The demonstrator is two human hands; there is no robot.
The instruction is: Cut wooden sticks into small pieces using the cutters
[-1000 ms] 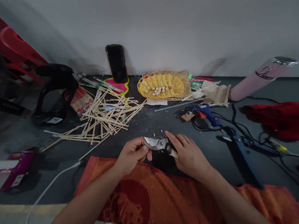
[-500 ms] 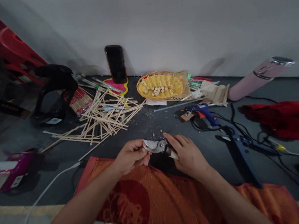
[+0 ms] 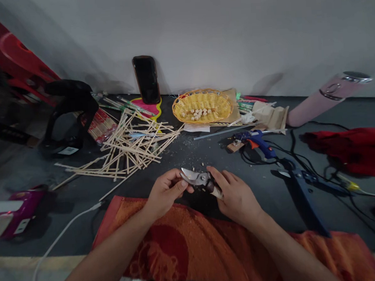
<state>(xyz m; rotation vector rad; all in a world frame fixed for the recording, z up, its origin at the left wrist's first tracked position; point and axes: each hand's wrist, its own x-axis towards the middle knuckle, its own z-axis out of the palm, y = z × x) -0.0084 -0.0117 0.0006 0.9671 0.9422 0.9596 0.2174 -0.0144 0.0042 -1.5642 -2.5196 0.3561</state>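
My right hand (image 3: 239, 194) is wrapped round the handles of a pair of pruning shears (image 3: 196, 177), whose silver blades point left. Close by the blade tips, the thumb and fingers of my left hand (image 3: 168, 189) are pinched together. Whatever they hold, if anything, is too small or hidden to make out. A small pale cut piece (image 3: 202, 164) lies on the dark tabletop just beyond the shears. More such pieces sit in the yellow woven basket (image 3: 216, 99) at the back. Left of it spreads a loose pile of thin wooden sticks (image 3: 128, 150).
A phone (image 3: 146, 79) leans on the wall. On the right are a blue glue gun (image 3: 260, 145), a dark blue long-handled tool (image 3: 304, 201), cables, a pink bottle (image 3: 323, 97) and a red cloth (image 3: 351, 148). An orange towel (image 3: 212, 244) covers the front edge.
My left hand has shifted slightly right and up along the blades, its thumb now more in view. The shears have tilted a little, with their blades showing apart. My right hand keeps its grip.
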